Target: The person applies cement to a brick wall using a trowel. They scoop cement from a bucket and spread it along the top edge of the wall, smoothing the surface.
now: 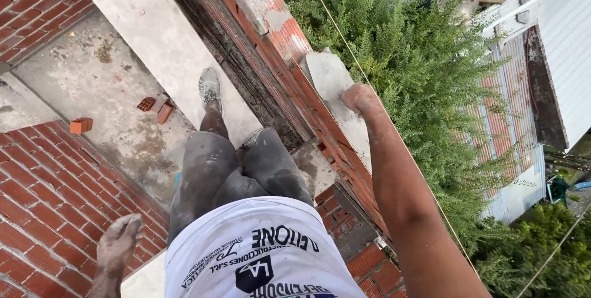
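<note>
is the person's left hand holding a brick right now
No, the left hand hangs open and bare beside the person's hip, with nothing in it, while loose bricks lie on the slab below.

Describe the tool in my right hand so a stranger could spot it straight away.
Start at the red brick wall running diagonally beside the green tree. On its outer edge, the right hand grips a flat trowel. It is the only pale grey, mortar-coated blade against the red bricks.

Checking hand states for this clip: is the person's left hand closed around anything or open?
Open and empty: the left hand hangs beside the hip with fingers loosely spread, dusty, touching nothing.
</note>
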